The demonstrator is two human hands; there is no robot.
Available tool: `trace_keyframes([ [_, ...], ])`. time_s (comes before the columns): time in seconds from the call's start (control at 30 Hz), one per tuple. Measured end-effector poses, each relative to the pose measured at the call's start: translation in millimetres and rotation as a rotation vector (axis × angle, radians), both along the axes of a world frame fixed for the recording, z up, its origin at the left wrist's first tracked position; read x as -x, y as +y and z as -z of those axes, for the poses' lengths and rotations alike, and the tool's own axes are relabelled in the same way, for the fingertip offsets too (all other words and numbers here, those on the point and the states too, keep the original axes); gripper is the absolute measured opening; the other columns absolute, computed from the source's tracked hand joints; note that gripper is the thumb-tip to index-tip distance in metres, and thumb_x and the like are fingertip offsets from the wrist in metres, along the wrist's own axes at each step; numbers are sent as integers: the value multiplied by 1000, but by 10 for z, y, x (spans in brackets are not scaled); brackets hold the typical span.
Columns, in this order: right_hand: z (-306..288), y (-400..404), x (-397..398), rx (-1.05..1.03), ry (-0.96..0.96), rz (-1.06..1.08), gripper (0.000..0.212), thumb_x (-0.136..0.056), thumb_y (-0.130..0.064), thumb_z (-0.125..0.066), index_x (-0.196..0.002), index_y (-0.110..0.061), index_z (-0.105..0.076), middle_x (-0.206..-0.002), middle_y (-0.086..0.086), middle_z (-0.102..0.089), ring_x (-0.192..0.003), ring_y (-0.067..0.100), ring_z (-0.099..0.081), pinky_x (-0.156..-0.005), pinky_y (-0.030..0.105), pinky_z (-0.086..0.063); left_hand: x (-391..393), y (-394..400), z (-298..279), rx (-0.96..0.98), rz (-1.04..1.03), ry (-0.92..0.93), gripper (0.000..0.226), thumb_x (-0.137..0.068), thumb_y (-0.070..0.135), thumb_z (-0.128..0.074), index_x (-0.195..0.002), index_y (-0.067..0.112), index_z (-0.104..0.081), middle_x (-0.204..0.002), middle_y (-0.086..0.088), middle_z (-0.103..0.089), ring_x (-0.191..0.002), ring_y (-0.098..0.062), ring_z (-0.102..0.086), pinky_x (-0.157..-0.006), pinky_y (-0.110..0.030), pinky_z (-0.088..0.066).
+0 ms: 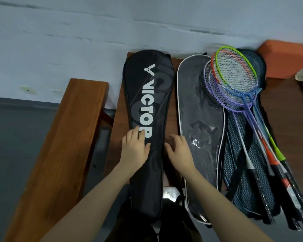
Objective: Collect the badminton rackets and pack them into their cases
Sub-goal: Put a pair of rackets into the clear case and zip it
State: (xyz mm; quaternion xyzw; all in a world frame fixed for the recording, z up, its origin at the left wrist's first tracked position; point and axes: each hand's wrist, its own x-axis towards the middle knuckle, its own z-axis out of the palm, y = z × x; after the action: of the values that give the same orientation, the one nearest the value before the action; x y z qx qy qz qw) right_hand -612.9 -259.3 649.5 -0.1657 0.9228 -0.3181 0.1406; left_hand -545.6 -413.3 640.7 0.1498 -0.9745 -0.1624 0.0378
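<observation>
Both forearms reach in: left hand [134,149] flat, fingers spread, on the black Victor case [147,105]; right hand [179,151] loosely spread beside it. Far right, four rackets [234,81] lie unpacked on mesh cases [241,154]; most packing seems left.

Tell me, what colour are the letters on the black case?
White, on the black case; the head view shows them clearly.

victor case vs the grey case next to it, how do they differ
The Victor case is opaque black with white lettering; the grey case has white edging and a clear, glossy face. The left hand rests on the Victor case; the right hand lies between the two. Both are racket-shaped and lie flat, side by side, wide ends toward the wall.
</observation>
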Motion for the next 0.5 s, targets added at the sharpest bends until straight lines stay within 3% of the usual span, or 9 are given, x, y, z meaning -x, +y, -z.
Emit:
trace_keyframes([
  [0.17,-122,591,326,65,43,62,27,-91,-16,-56,-116,-7,-59,-107,9,-56,-97,23,-57,-84,33,-45,296,466,-143,-42,24,61,38,-75,20,-72,-109,5,-63,-117,-18,-59,-108,-37,-55,-89,-49,-43],
  [0.3,-141,1125,699,43,68,102,24,-91,-17,-55,-113,-7,-60,-104,8,-58,-91,24,-59,-78,34,-47,588,943,-240,-105,12,54,36,-88,26,-56,-119,9,-58,-126,-11,-52,-119,-30,-44,-98,-43,-31],
  [0.43,-74,1512,1082,-39,78,116,27,-91,-22,-55,-114,-8,-57,-106,10,-58,-93,29,-57,-78,41,-49,793,1357,-200,-145,-34,15,40,-81,35,-45,-102,7,-64,-102,-13,-61,-91,-35,-59,-76,-43,-44],
  [0.5,-44,1624,1229,-78,54,106,32,-90,-25,-55,-118,-8,-54,-108,11,-58,-96,30,-57,-79,41,-49,887,1491,-160,-122,-126,-37,42,-84,36,-48,-112,7,-59,-112,-16,-56,-98,-38,-54,-80,-44,-41],
])
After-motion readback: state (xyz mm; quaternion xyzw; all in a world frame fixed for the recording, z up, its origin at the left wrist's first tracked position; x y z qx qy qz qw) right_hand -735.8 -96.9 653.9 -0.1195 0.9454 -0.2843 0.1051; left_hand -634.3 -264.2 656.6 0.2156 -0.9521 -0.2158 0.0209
